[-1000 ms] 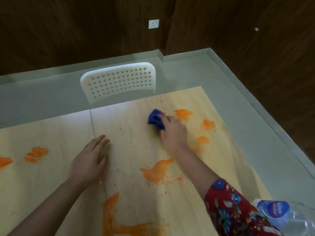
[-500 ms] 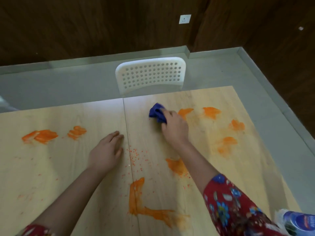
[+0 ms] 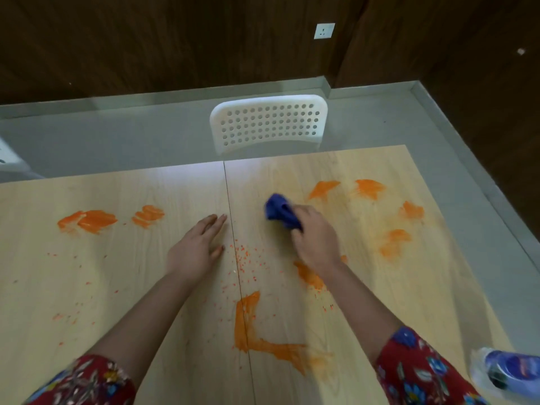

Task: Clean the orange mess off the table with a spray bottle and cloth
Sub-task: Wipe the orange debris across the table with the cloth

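My right hand (image 3: pixel 317 239) grips a bunched blue cloth (image 3: pixel 280 213) and presses it on the light wooden table (image 3: pixel 117 287), right of the table's centre seam. My left hand (image 3: pixel 197 248) lies flat on the table with fingers straight, just left of the seam. Orange smears (image 3: pixel 369 188) spread across the far right of the table. A large L-shaped orange smear (image 3: pixel 251 331) sits near me by the seam, and more orange patches (image 3: pixel 93 220) lie at the far left. Orange specks (image 3: pixel 245 255) are scattered between my hands. A clear bottle with a blue label (image 3: pixel 507 369) lies at the bottom right corner.
A white perforated chair (image 3: pixel 268 122) stands at the table's far edge. Grey floor (image 3: pixel 117 135) and dark wooden walls lie beyond. The table's right edge (image 3: pixel 467 258) runs diagonally down to the bottle.
The view has swung left, showing more of the table's left half and its orange patches. My right hand has slid the cloth a little toward the seam. My left hand stays flat.
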